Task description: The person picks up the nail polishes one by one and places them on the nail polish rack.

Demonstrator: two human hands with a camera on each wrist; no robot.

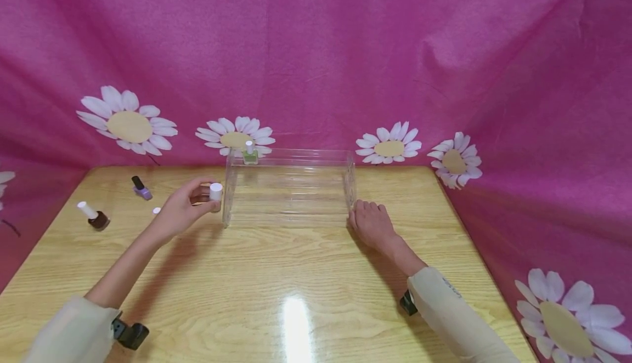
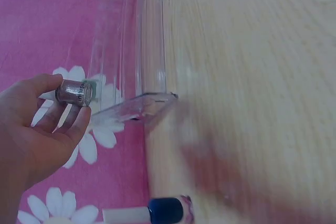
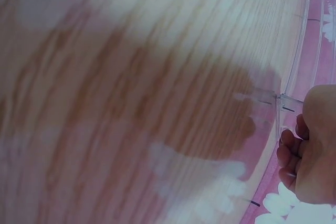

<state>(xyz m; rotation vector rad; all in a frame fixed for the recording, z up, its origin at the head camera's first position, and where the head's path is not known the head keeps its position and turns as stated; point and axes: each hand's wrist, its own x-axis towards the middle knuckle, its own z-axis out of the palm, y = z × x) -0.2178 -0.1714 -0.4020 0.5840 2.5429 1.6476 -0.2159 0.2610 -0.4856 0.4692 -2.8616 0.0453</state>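
In my left hand [image 1: 185, 206] is a small nail polish bottle [image 2: 75, 93] with a white cap, pinched between thumb and fingers. Its glass looks glittery and greyish-brown in the left wrist view. The bottle is held upright beside the left end of a clear stepped rack [image 1: 291, 223]. On the rack's back top tier stands a green nail polish bottle [image 1: 250, 158] with a white cap. At the rack's right end my right hand [image 1: 373, 223] grips its front corner with curled fingers [image 3: 286, 156]; the palm side is hidden in the head view.
Left of the rack lie a lilac bottle [image 1: 143, 190] with a black cap and a dark brown bottle [image 1: 100, 221] with a white cap. A dark blue bottle [image 2: 166, 211] is mostly hidden behind my left forearm in the head view. A pink daisy-print cloth [image 1: 316, 67] hangs behind the wooden table [image 1: 247, 297].
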